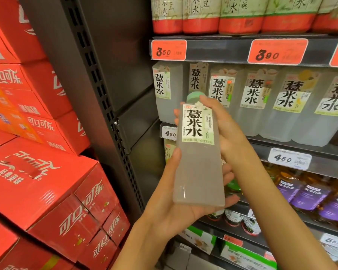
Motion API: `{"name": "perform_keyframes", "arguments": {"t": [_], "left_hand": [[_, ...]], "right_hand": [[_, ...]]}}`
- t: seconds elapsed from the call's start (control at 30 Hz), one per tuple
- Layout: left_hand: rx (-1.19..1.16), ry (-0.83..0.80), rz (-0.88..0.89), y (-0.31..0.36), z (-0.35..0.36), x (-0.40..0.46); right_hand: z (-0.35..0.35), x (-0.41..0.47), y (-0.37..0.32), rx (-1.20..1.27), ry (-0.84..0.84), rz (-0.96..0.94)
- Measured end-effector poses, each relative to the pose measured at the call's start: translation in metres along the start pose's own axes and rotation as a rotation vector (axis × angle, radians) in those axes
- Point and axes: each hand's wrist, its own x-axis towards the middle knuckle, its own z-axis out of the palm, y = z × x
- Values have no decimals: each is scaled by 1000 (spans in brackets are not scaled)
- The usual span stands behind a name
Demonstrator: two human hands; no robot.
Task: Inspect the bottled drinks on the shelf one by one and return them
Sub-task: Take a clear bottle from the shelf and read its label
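I hold a square, cloudy-white bottle [198, 164] with a green cap and a white-green label upright in front of the shelf. My left hand [172, 199] cups its base, thumb up the left side and fingers round the back. My right hand [220, 125] grips the upper part, fingers curled behind the label. On the middle shelf [293, 149] behind it stands a row of matching bottles [254, 98]. There is a gap in that row just behind the held bottle.
Stacked red cola cartons [39, 172] fill the left side. A dark perforated upright [105, 106] bounds the shelving. Red-banded bottles [240, 14] stand on the top shelf, purple-labelled bottles [308, 195] below, jars and green boxes lower down. Orange and white price tags line the shelf edges.
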Motion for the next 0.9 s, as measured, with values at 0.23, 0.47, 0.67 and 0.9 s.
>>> {"name": "perform_keyframes", "arguments": {"t": [0.23,0.47,0.67,0.9], "left_hand": [[495,170,152,14,-20,10],[749,284,308,28,-39,31],[736,327,382,36,-50,62],[1017,513,631,45,-67,92]], "right_hand": [[-1,-7,-21,-356,-123,-446],[-3,-6,-4,-724,262,-472],[-9,6,7,-923,334,-534],[2,35,10,-941,515,-652]]}}
